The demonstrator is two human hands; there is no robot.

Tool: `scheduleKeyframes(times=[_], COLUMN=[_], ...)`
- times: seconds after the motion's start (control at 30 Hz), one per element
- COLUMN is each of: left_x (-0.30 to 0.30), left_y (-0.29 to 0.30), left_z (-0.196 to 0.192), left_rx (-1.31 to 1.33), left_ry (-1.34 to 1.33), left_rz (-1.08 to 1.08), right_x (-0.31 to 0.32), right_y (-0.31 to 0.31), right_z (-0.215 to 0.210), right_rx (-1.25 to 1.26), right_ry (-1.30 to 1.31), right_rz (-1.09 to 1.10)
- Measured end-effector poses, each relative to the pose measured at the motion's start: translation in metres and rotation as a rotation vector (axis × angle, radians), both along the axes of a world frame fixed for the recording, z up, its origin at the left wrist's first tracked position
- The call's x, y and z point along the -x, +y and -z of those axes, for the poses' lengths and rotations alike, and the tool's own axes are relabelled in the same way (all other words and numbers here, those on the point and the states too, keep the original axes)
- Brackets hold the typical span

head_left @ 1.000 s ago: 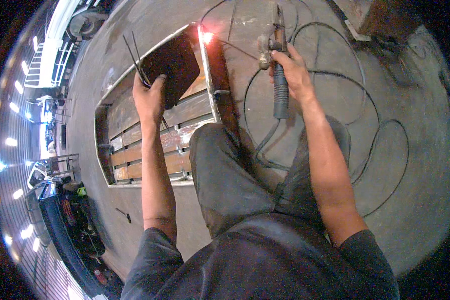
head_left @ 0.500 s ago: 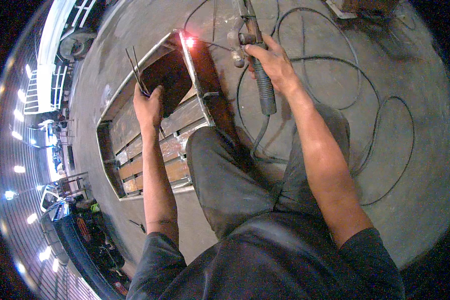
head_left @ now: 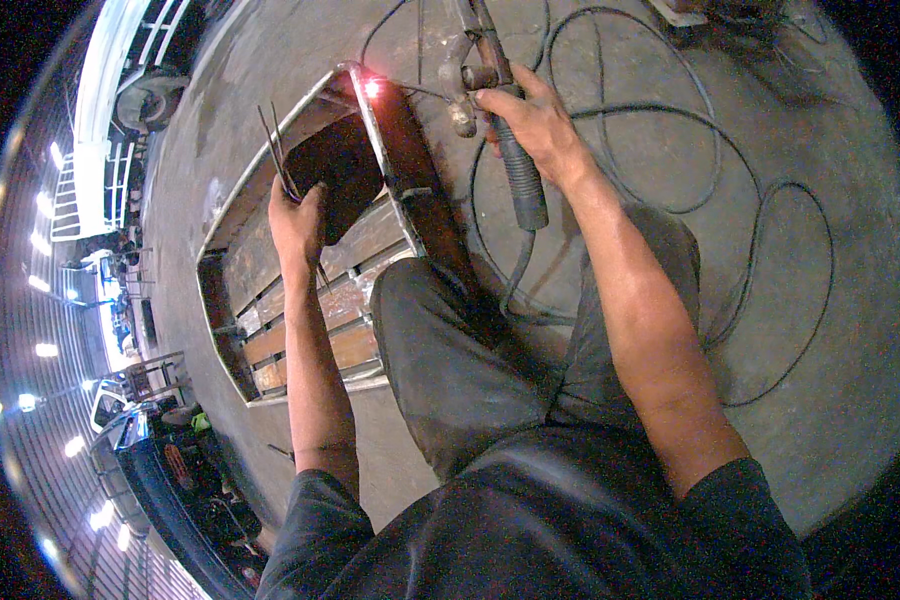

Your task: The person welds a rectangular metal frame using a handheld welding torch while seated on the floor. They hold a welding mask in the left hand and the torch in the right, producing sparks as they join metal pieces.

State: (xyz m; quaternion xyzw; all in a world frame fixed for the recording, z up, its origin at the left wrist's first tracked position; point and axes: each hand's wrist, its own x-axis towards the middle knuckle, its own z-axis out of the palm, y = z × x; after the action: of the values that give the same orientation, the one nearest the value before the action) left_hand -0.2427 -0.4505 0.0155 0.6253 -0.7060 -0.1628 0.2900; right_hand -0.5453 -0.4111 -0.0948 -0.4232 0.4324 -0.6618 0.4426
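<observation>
My right hand (head_left: 530, 118) is closed around the ribbed dark handle of a welding electrode holder (head_left: 520, 170). A cable leaves the handle's lower end. My left hand (head_left: 298, 215) grips a few thin welding rods (head_left: 273, 140), which point up and away. Beside its thumb is a dark panel (head_left: 342, 165) over the metal frame; whether the hand holds it too I cannot make out. A red-white glow (head_left: 372, 88) shines at the far right corner of the metal frame (head_left: 378, 130). Between glow and holder runs a thin dark line, rod or cable unclear.
Wooden slats (head_left: 320, 337) lie inside the frame, left of my knees. Black cable (head_left: 670, 112) loops over the concrete floor (head_left: 770, 290) at the right. A blue vehicle (head_left: 170, 510), a wheel (head_left: 152, 100) and a white railing (head_left: 95, 190) stand along the left.
The whole view has shifted slightly. My right hand and the electrode holder appear a little higher and further left. Both grips are unchanged, and the glow is still there.
</observation>
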Motion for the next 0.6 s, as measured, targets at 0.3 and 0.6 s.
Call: scheduleKeyframes(times=[0.3, 0.6], left_x=[-0.012, -0.062], left_y=[-0.002, 0.016], left_z=[0.006, 0.008], left_rx=[-0.010, -0.023], left_ry=[0.072, 0.081], left_rz=[0.039, -0.048], right_x=[0.000, 0.000], right_y=[-0.002, 0.005], right_z=[0.001, -0.026], right_rx=[-0.057, -0.201], right_ry=[-0.033, -0.156], right_rz=[-0.015, -0.043])
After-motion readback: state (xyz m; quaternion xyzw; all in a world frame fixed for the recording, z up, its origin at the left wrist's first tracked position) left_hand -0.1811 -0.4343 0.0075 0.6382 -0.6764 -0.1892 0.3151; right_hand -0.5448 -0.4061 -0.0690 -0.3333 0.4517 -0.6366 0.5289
